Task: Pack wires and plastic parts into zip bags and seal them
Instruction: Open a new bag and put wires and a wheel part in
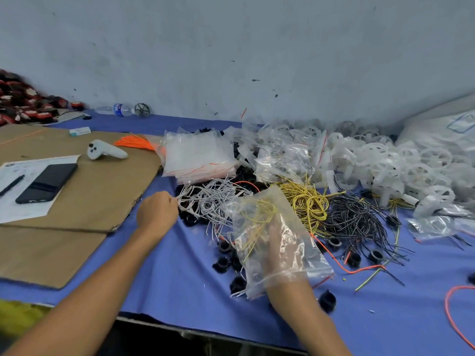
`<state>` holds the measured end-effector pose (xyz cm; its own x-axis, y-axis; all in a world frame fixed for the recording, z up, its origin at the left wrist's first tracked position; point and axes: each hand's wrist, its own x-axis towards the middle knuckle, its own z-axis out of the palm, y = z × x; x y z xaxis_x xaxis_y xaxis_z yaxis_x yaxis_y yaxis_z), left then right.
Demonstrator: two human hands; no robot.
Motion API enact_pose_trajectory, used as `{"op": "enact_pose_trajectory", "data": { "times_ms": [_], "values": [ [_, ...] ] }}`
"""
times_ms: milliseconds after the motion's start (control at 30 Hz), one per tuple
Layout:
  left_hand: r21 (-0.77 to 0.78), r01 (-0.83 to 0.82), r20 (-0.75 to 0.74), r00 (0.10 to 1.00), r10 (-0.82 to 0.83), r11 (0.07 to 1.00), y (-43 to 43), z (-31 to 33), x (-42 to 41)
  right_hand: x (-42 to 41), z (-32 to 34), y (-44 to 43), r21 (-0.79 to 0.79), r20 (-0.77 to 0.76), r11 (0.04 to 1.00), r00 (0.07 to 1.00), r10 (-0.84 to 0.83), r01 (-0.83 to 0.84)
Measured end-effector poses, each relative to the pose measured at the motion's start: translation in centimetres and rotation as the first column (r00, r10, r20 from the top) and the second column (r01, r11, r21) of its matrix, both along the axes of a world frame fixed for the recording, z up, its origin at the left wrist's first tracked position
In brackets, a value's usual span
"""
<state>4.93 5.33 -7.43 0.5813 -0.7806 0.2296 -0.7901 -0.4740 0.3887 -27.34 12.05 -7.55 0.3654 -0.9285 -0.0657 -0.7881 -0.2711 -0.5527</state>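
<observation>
The left hand is curled into a loose fist at the edge of the white wires. Its fingertips nip the ends of a few strands, I'd guess to draw a small count free of the tangle. The right hand is pushed wrist-deep into an open zip bag and shows only as a blur through the plastic, so I cannot tell whether it is spread flat or gripping something. A few yellow strands already lie inside, so that hand looks to be wearing the bag like a glove, keeping it open for the white ones. The red zip line hangs open at the wrist, so sealing is some way off.

The bag lies over scattered black plastic parts on the blue cloth. It sits between the white tangle and a yellow wire pile, with black wires just beyond. The wires are sorted by colour and near at hand, which seems meant for quick picking.

Behind them is a stack of empty zip bags. To the right is a heap of white plastic rings with filled bags among them. Off to the left, a phone and a white controller rest on cardboard, apart from the wires
</observation>
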Motion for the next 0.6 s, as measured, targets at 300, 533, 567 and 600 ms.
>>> {"op": "enact_pose_trajectory", "data": {
  "times_ms": [300, 533, 567, 600],
  "values": [
    [-0.532, 0.039, -0.091, 0.990, -0.103, 0.846, 2.6, 3.5, -2.5, -4.3, 0.1, 3.9, -0.492, 0.157, 0.843, 0.975, -0.157, 0.216],
    [-0.717, 0.206, 0.044, 0.967, -0.251, 0.666, 4.6, 9.8, -8.7, -4.0, 6.1, 2.2, -0.396, 0.436, 0.904, 0.899, 0.032, 0.160],
    [-0.733, 0.234, 0.074, 0.961, -0.268, 0.639, 4.8, 10.8, -9.5, -3.5, 7.3, 1.3, -0.419, 0.452, 0.898, 0.888, 0.077, 0.136],
    [-0.743, 0.258, 0.099, 0.955, -0.280, 0.617, 4.8, 11.6, -10.2, -2.8, 8.5, 0.4, -0.437, 0.464, 0.891, 0.879, 0.105, 0.124]
  ]
}}
